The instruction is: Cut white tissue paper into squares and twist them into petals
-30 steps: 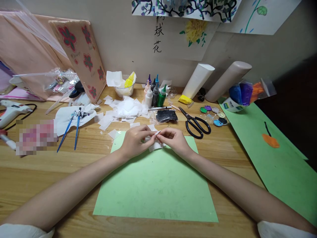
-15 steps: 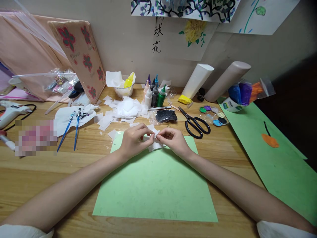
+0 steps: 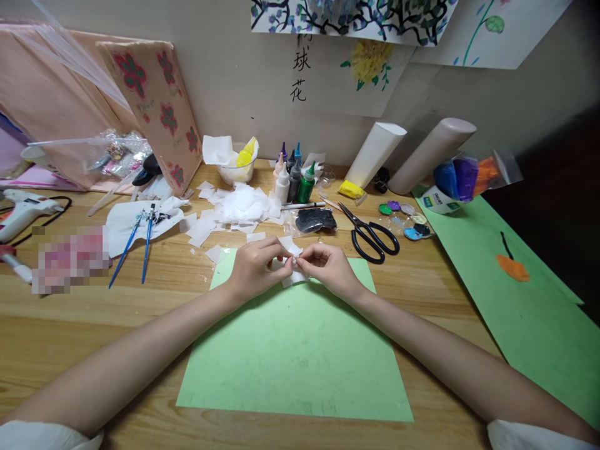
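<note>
My left hand [image 3: 261, 269] and my right hand [image 3: 327, 265] meet over the top edge of a green sheet [image 3: 295, 350]. Between their fingertips is a small piece of white paper [image 3: 295, 261], pinched from both sides. More white paper pieces [image 3: 294, 279] lie just under the fingertips on the sheet. Beyond my left hand is a heap of white paper squares [image 3: 241, 203]. Black-handled scissors [image 3: 370, 234] lie to the right of my right hand.
Paint bottles [image 3: 294, 181], a bowl [image 3: 234, 172] and a black clay pack [image 3: 315, 220] stand or lie behind. Two brushes [image 3: 147, 244] and a glue gun [image 3: 23, 212] are at left. Another green sheet [image 3: 539, 319] lies at right.
The fingertips have come closer together around the small paper piece, which looks more crumpled. The whole view has shifted slightly.
</note>
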